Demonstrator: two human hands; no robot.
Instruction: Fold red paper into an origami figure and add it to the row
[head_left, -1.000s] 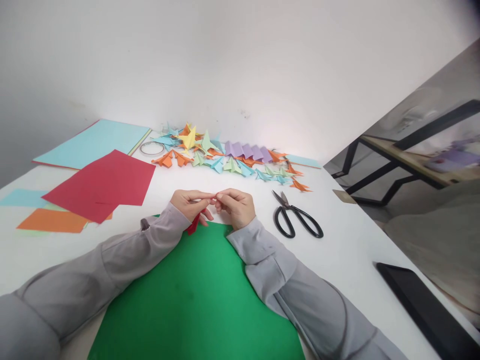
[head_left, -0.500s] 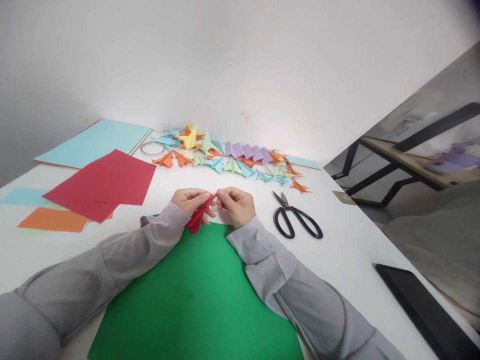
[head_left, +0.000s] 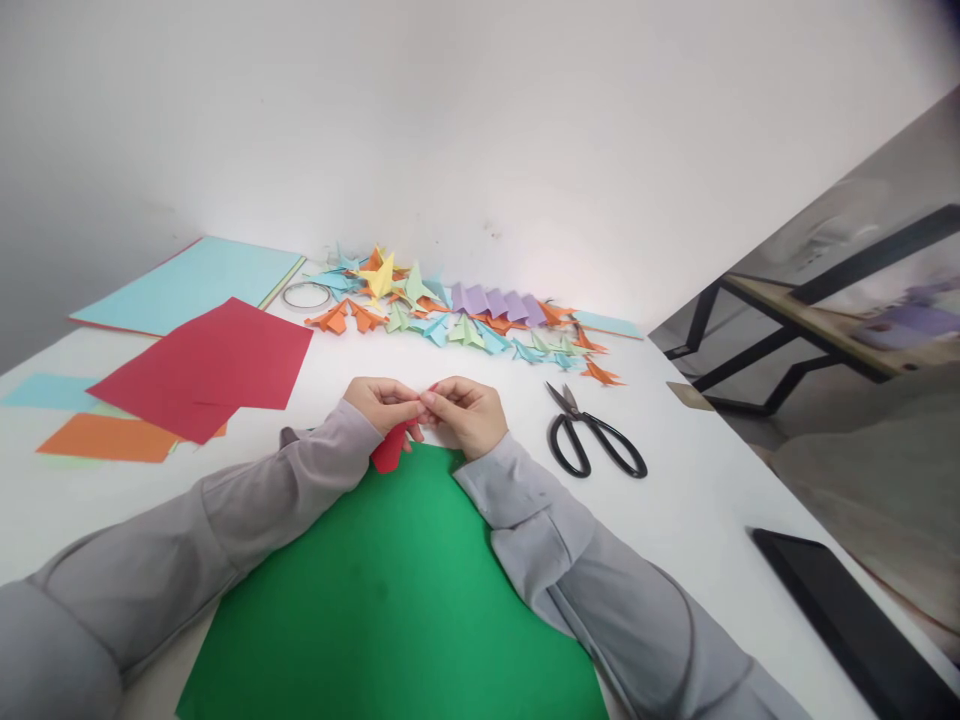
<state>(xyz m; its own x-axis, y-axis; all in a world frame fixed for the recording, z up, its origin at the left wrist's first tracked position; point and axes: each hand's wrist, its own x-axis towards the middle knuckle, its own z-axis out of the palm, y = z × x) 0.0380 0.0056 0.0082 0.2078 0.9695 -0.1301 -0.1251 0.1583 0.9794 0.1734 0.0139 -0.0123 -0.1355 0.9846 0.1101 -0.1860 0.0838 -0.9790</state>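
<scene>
You're in grey, long and loose: left sleeve (head_left: 255, 510) seamed partway up, right sleeve (head_left: 622, 590) folding deeply behind its cuff (head_left: 501, 488), and your left hand (head_left: 380, 402) and right hand (head_left: 474, 415) both bare!

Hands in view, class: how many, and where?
2: the left hand pinches folded red paper near the green sheet; the right hand is beside it, also at the paper.

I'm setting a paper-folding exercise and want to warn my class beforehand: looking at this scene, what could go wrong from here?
The folded red paper is small and pinched between the left hand and right hand, so a hard tug might tear it or misplace a crease.
The scissors lie slightly open to the right of the right hand; a careless sideways reach could nick it.
The paper figures sit crowded together, so a forward reach might crush some.
</scene>
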